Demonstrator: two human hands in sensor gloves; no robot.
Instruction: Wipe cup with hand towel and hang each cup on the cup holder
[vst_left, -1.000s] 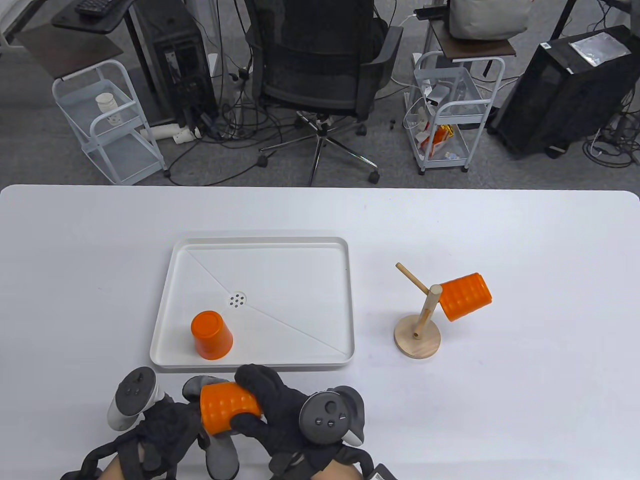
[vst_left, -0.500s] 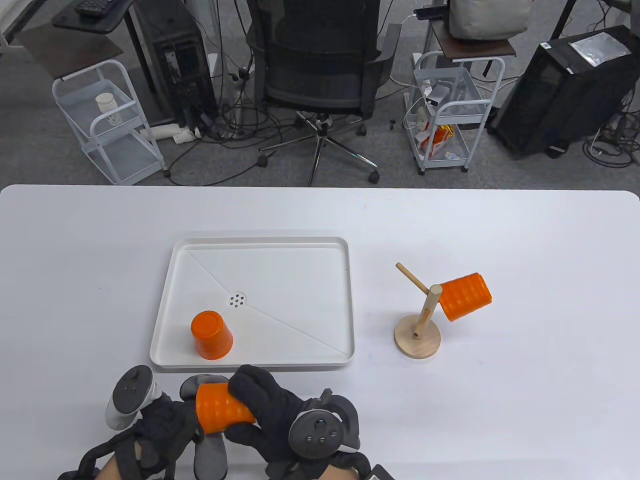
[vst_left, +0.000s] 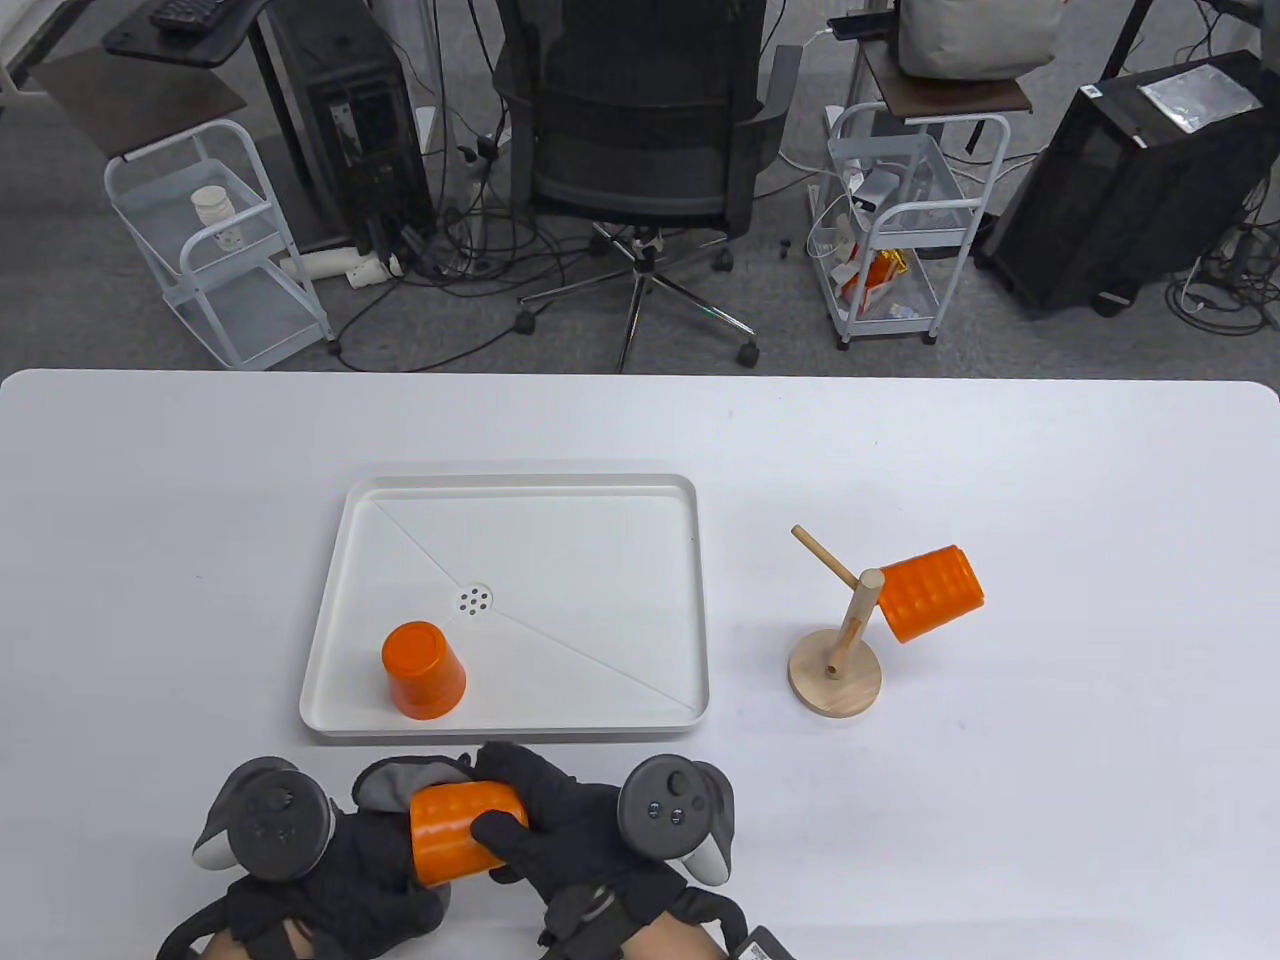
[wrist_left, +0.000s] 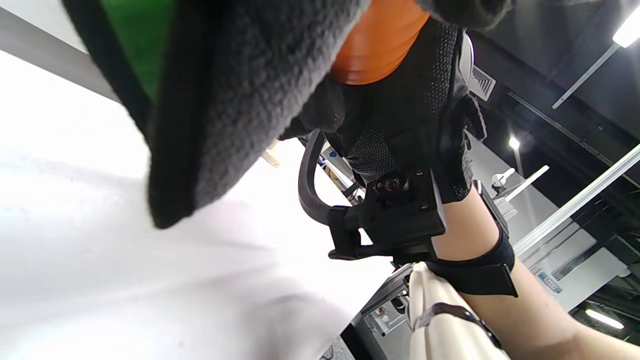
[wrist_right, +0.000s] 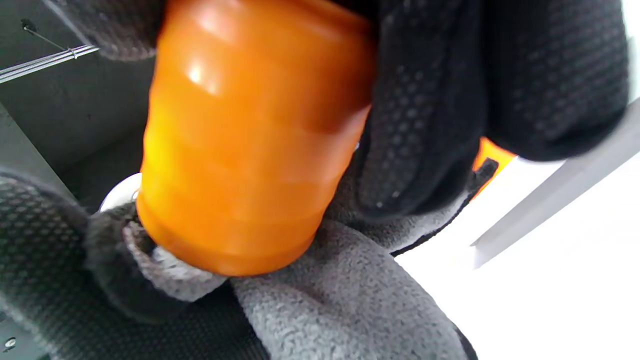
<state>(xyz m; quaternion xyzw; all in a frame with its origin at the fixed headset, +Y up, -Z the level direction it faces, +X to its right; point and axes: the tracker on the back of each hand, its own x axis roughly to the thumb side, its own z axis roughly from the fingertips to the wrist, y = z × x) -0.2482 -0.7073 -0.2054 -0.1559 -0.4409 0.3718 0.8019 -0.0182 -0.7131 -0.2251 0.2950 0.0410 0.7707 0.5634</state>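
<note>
A ribbed orange cup (vst_left: 458, 826) lies on its side between both hands near the table's front edge. My right hand (vst_left: 545, 825) grips its body, fingers curled over it; the cup (wrist_right: 250, 145) fills the right wrist view. My left hand (vst_left: 340, 865) holds a grey hand towel (vst_left: 405, 782) against the cup's open end; the towel (wrist_right: 345, 295) bunches under the cup. A second orange cup (vst_left: 423, 669) stands upside down in the white tray (vst_left: 600, 500). A third cup (vst_left: 932, 591) hangs on a peg of the wooden cup holder (vst_left: 838, 670).
The tray lies just beyond the hands. The cup holder stands to the right with a free peg (vst_left: 822, 556) pointing up and left. An office chair (vst_left: 640, 120) and carts stand past the table's far edge.
The cup has turned and shifted slightly between the hands. The left hand rolled so its tracker faces up, and the towel drew in under the cup. The right hand rolled too.
</note>
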